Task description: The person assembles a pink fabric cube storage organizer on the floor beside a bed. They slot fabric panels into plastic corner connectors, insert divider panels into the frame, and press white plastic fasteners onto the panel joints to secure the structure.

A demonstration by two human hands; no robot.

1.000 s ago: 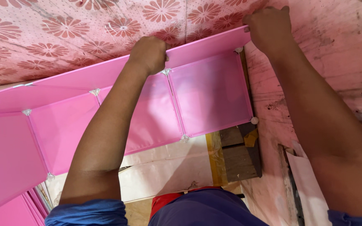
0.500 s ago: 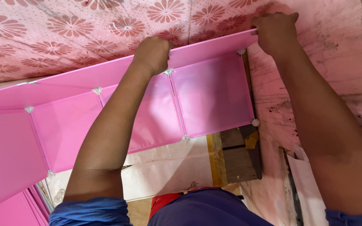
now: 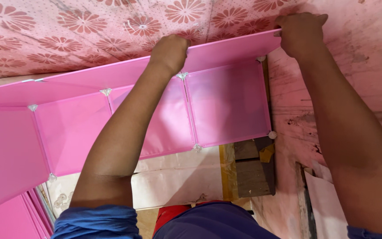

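Pink panel shelf (image 3: 155, 110) mostly assembled: front panels joined by white connectors (image 3: 182, 76). Left hand (image 3: 169, 52) at 12 o'clock, fist pressing top panel (image 3: 231, 49). Right hand (image 3: 300, 33) at 1 o'clock, fingers clamped on panel's end corner. Top panel seemingly not fully seated.

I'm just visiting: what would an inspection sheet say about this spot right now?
Surface: floral pink floor covering.
Job's things: pink panel cube shelf with white corner connectors.
Clutter: spare pink panels; wooden blocks; pale board.
Grippers: left hand pressing on the top panel edge; right hand gripping its far corner.
Cables: nothing seen.
Surroundings: worn pink wall.
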